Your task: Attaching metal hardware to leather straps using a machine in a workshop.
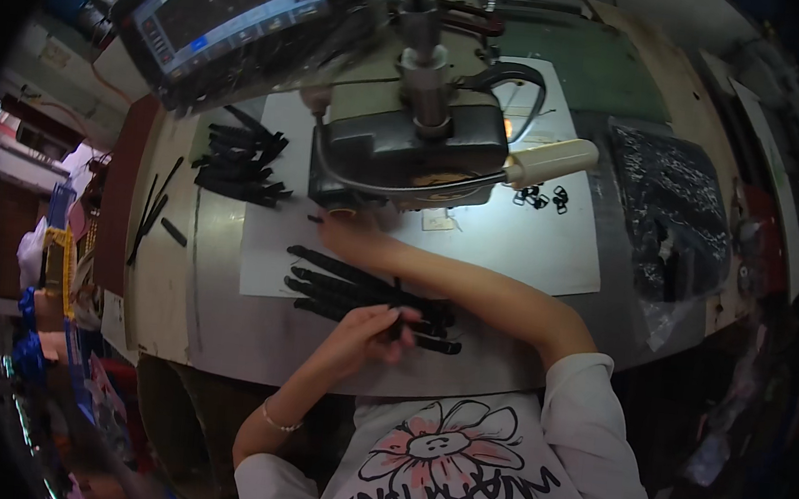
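Observation:
My left hand (pixel 375 339), with a thin bracelet at its wrist, is closed over the near pile. Its thumb and fingers pinch a black strap (pixel 396 327), partly hidden. Several black straps (pixel 330 280) lie fanned out beside it on a white sheet and the metal tabletop. My right forearm crosses leftward above them. Beneath the front of the sewing machine head (pixel 413 151) is my right hand (pixel 351 238); its fingers are blurred and partly hidden. A small dark tip shows beside it, too small to make out.
A second pile of black straps (pixel 241 158) lies at the left, with loose thin strips (pixel 151 213) beyond it. Small black buckles (pixel 542 198) sit right of the machine. A dark plastic bag (pixel 673 216) lies far right. The lit screen (pixel 240 12) overhangs the back left.

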Demonstrator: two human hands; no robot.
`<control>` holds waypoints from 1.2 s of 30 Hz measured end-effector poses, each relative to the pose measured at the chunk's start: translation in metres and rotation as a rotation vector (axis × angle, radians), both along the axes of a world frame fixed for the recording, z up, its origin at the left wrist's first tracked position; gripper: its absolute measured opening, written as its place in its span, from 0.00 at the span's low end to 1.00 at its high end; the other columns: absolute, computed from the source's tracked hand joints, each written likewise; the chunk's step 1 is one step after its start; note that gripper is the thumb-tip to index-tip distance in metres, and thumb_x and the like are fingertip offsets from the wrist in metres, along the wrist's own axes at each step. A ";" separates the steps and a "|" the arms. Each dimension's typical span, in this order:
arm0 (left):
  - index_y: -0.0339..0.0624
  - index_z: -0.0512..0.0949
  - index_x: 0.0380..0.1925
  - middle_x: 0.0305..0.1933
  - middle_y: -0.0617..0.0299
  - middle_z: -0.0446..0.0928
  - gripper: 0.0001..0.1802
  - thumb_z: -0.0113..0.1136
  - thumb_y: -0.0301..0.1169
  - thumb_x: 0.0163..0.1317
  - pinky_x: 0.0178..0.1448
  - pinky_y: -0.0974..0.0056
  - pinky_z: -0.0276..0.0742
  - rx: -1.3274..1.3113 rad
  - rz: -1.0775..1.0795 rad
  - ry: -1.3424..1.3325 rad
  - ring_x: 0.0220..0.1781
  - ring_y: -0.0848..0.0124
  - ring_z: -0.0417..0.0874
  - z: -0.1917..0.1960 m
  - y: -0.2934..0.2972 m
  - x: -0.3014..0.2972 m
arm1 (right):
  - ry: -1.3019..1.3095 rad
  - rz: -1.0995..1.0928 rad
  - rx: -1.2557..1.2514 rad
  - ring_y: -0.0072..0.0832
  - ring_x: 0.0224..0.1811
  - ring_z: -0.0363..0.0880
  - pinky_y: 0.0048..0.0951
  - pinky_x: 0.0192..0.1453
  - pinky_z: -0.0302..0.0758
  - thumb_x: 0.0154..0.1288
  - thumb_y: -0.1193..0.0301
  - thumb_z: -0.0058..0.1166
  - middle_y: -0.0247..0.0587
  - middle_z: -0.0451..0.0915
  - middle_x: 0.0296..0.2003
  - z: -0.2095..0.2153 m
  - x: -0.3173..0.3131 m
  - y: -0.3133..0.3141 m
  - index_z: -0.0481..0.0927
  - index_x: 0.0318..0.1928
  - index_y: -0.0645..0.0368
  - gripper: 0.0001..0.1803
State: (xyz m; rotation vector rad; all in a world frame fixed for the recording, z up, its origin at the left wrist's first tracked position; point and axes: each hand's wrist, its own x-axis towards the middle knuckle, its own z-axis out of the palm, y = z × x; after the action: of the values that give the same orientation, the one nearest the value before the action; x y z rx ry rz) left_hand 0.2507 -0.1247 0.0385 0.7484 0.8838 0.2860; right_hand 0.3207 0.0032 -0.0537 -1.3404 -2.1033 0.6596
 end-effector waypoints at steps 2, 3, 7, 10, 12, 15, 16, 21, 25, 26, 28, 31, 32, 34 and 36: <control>0.32 0.77 0.39 0.27 0.62 0.77 0.17 0.47 0.37 0.67 0.29 0.75 0.73 0.087 -0.231 0.138 0.22 0.78 0.75 0.016 0.009 -0.032 | 0.309 -0.085 0.082 0.48 0.31 0.77 0.42 0.37 0.72 0.51 0.71 0.52 0.52 0.77 0.26 0.024 0.029 -0.026 0.74 0.31 0.65 0.09; 0.32 0.78 0.35 0.26 0.62 0.77 0.16 0.48 0.35 0.66 0.27 0.74 0.72 0.198 -0.325 0.198 0.23 0.78 0.75 0.020 0.016 -0.059 | 0.367 -0.046 -0.039 0.48 0.28 0.77 0.40 0.35 0.73 0.52 0.70 0.54 0.52 0.77 0.27 0.060 0.051 -0.046 0.75 0.33 0.65 0.11; 0.33 0.80 0.26 0.20 0.65 0.73 0.13 0.54 0.32 0.62 0.25 0.73 0.68 0.599 -0.125 0.449 0.19 0.79 0.71 0.025 0.034 -0.110 | 0.669 -0.163 -0.287 0.28 0.25 0.75 0.26 0.31 0.71 0.54 0.72 0.58 0.42 0.77 0.26 0.080 0.113 -0.100 0.77 0.31 0.64 0.08; 0.34 0.80 0.26 0.20 0.65 0.73 0.08 0.58 0.28 0.58 0.24 0.74 0.65 0.791 -0.075 0.604 0.19 0.80 0.70 0.022 0.057 -0.089 | 0.477 -0.378 -0.076 0.22 0.25 0.70 0.22 0.30 0.67 0.53 0.73 0.60 0.37 0.73 0.26 0.071 0.152 -0.119 0.78 0.29 0.61 0.05; 0.34 0.79 0.29 0.22 0.64 0.75 0.07 0.59 0.28 0.55 0.23 0.74 0.64 0.792 -0.006 0.582 0.19 0.81 0.70 0.010 0.072 -0.063 | 0.361 -0.491 -0.010 0.23 0.26 0.69 0.24 0.30 0.66 0.53 0.73 0.60 0.36 0.72 0.24 0.061 0.171 -0.127 0.79 0.29 0.59 0.04; 0.36 0.78 0.31 0.26 0.62 0.77 0.07 0.61 0.28 0.53 0.29 0.70 0.69 0.730 -0.054 0.689 0.25 0.75 0.74 0.017 0.081 -0.029 | 0.170 -0.494 0.058 0.25 0.27 0.69 0.26 0.31 0.66 0.53 0.72 0.59 0.35 0.72 0.22 0.061 0.193 -0.134 0.79 0.29 0.58 0.04; 0.37 0.78 0.31 0.31 0.60 0.77 0.07 0.61 0.28 0.52 0.34 0.66 0.70 1.037 -0.113 0.848 0.32 0.70 0.75 0.010 0.082 -0.025 | 0.162 -0.548 0.067 0.27 0.28 0.68 0.27 0.32 0.67 0.54 0.71 0.57 0.33 0.72 0.20 0.064 0.203 -0.134 0.79 0.30 0.57 0.04; 0.42 0.78 0.31 0.41 0.57 0.74 0.10 0.64 0.32 0.49 0.49 0.57 0.69 1.450 0.004 0.847 0.47 0.59 0.71 0.009 0.071 0.009 | -0.083 -0.660 0.261 0.35 0.45 0.65 0.34 0.50 0.61 0.51 0.72 0.58 0.35 0.72 0.38 0.065 0.271 -0.112 0.77 0.34 0.54 0.08; 0.43 0.79 0.32 0.36 0.60 0.75 0.10 0.63 0.32 0.49 0.48 0.61 0.68 1.353 -0.205 0.588 0.42 0.60 0.73 0.006 0.065 0.047 | -0.139 -0.472 0.155 0.34 0.48 0.64 0.34 0.52 0.60 0.49 0.71 0.60 0.34 0.71 0.39 0.063 0.295 -0.095 0.77 0.33 0.54 0.09; 0.42 0.79 0.31 0.35 0.59 0.75 0.09 0.63 0.32 0.50 0.47 0.61 0.68 1.354 -0.216 0.538 0.41 0.61 0.73 0.002 0.064 0.056 | -0.136 -0.418 0.149 0.34 0.47 0.65 0.34 0.53 0.60 0.48 0.71 0.61 0.34 0.72 0.37 0.064 0.299 -0.092 0.77 0.32 0.54 0.09; 0.40 0.79 0.30 0.32 0.59 0.76 0.07 0.62 0.29 0.51 0.42 0.63 0.70 1.285 -0.210 0.409 0.37 0.63 0.75 0.005 0.061 0.075 | -0.128 -0.363 0.143 0.34 0.46 0.66 0.34 0.54 0.59 0.46 0.71 0.62 0.34 0.74 0.35 0.065 0.304 -0.087 0.78 0.30 0.54 0.09; 0.39 0.80 0.30 0.31 0.59 0.76 0.06 0.61 0.28 0.52 0.38 0.66 0.72 1.287 -0.205 0.352 0.34 0.65 0.76 0.000 0.059 0.092 | -0.171 -0.266 0.102 0.33 0.40 0.70 0.32 0.50 0.64 0.47 0.72 0.60 0.35 0.76 0.29 0.077 0.302 -0.085 0.77 0.27 0.56 0.06; 0.38 0.81 0.30 0.30 0.60 0.77 0.06 0.61 0.28 0.53 0.35 0.67 0.72 1.270 -0.207 0.352 0.31 0.67 0.77 0.002 0.058 0.097 | -0.090 -0.288 -0.020 0.33 0.37 0.71 0.32 0.46 0.66 0.47 0.72 0.59 0.35 0.77 0.27 0.086 0.296 -0.086 0.76 0.26 0.57 0.05; 0.39 0.81 0.31 0.29 0.60 0.78 0.07 0.61 0.29 0.54 0.34 0.68 0.71 1.196 -0.191 0.314 0.29 0.69 0.77 -0.004 0.059 0.104 | -0.005 -0.302 -0.147 0.32 0.34 0.72 0.32 0.42 0.68 0.48 0.72 0.58 0.36 0.77 0.25 0.097 0.285 -0.091 0.76 0.25 0.58 0.05; 0.40 0.82 0.34 0.27 0.59 0.79 0.09 0.60 0.32 0.56 0.31 0.70 0.70 1.112 -0.148 0.219 0.26 0.72 0.77 -0.010 0.060 0.111 | 0.022 -0.282 -0.051 0.31 0.29 0.73 0.27 0.34 0.70 0.48 0.73 0.60 0.36 0.75 0.25 0.101 0.276 -0.097 0.77 0.27 0.59 0.06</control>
State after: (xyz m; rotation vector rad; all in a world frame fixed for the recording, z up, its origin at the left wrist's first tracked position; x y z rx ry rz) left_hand 0.3613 -0.0646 0.0282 1.8931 0.8314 0.5815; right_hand 0.5965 -0.0938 0.0475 -1.6111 -1.8426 0.6075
